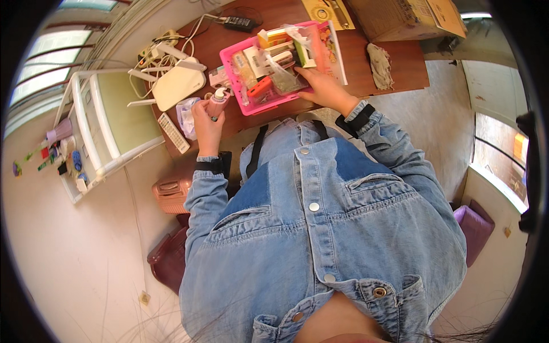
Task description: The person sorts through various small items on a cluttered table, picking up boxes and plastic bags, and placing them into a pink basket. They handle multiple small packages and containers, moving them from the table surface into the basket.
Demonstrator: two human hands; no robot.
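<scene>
On the brown wooden desk (274,8) sits a pink plastic basket (240,105) filled with small boxes, clear plastic bags and an orange-red object (260,87). My left hand (206,124) grips a small pink pump bottle (218,103) with a white top, just left of the basket. At the basket's right side, my right hand (324,89) has its fingers apart, the fingertips over the near right part of the contents. Whether they touch a thing inside, I cannot tell. A green-and-white box (305,55) stands in the basket just beyond those fingertips.
Left of the basket lie a white router (180,83) with antennas, a remote control (173,133) and a purple-white plastic packet (186,115). A black power adapter (238,24) is behind. To the right are a grey rag (380,66) and a cardboard box (386,19).
</scene>
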